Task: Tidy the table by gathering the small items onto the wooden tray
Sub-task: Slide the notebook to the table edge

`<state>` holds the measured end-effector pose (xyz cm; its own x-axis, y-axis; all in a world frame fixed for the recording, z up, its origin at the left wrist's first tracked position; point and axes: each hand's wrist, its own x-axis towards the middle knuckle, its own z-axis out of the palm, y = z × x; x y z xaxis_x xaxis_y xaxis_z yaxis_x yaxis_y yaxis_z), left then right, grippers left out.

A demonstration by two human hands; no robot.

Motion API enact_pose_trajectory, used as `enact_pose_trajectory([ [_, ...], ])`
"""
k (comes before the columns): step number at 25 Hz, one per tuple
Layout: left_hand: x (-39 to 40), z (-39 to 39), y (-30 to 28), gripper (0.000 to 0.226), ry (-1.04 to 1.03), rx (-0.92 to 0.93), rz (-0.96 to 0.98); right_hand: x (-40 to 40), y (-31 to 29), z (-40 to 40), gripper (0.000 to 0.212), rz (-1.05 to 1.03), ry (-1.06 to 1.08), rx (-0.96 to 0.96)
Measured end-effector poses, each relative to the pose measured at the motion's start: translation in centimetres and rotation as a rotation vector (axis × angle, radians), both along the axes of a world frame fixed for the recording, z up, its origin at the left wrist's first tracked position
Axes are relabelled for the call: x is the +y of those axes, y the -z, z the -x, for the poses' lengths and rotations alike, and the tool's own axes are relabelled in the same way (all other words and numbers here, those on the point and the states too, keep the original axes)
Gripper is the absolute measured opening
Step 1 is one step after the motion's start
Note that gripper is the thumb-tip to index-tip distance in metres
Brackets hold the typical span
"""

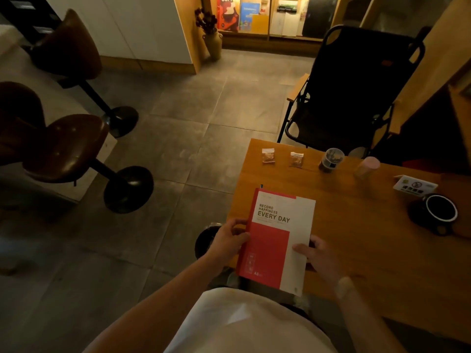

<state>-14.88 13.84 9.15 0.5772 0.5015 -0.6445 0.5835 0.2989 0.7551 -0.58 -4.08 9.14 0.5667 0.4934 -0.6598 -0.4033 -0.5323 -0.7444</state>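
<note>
We hold the red-and-white notebook (276,240) at the tabletop's (356,225) near left edge: left hand (229,240) fingers grasp its spine, right hand (318,256) thumb pinches its right edge. Two small packets (268,155) (296,159), possibly snacks, lie far.

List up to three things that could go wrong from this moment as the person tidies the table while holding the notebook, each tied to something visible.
1. The notebook, held by the left hand and right hand, overhangs the table edge; it might slip off if released.
2. The black cup looks full; a reaching arm could knock it.
3. The two small packets lie near the far edge and could be pushed off.
</note>
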Motion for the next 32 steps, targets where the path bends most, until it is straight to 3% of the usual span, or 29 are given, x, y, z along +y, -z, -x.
enact_pose_trajectory([
  [3, 2.3, 1.1, 1.0, 0.021, 0.032, 0.002, 0.010, 1.8, 0.5, 2.0, 0.032, 0.054, 0.036, -0.065],
  [11, 5.7, 2.2, 4.1, 0.032, 0.085, 0.109, -0.053, 5.2, 2.6, 2.9, 0.022, 0.142, 0.047, -0.052],
  [19, 7.1, 1.3, 8.9, 0.046, 0.219, 0.197, -0.146, 7.3, 8.5, 1.5, 0.025, 0.247, -0.015, 0.030],
  [27, 8.8, -1.5, 12.5, 0.063, 0.259, 0.208, -0.230, 9.9, 13.7, -0.3, 0.021, 0.314, -0.003, -0.108],
  [32, 9.8, -3.1, 14.7, 0.060, 0.186, 0.138, -0.305, 11.5, 15.6, -1.1, 0.020, 0.327, -0.001, -0.239],
])
